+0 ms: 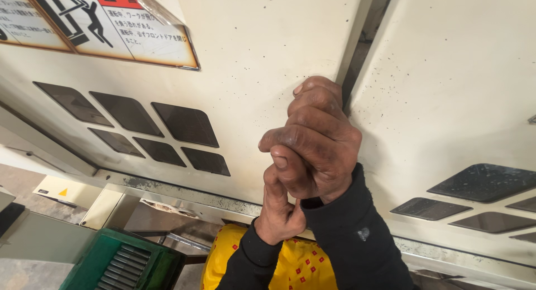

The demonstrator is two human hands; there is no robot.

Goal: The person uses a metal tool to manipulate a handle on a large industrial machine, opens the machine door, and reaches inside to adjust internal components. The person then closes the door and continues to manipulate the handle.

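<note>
Two hands meet at the seam between two cream machine doors. My right hand (318,142) is clenched over the left door's edge (349,55), while my left hand (279,209) is curled against it from below. That sheet-metal door (251,55) looks stiff, heavy and smooth; I judge its edge the only purchase.

Place: a factory floor or machine workshop, seen close against a large machine.
Housing: cream metal panels (251,50), speckled with dark grime, meeting at a door seam.
Windows: dark diamond-shaped panes (184,124) set in the panels.
Signage: a peeling safety warning label (100,19) with pictograms.
Below: a green slatted metal box (120,262) on the concrete floor (22,181).
</note>
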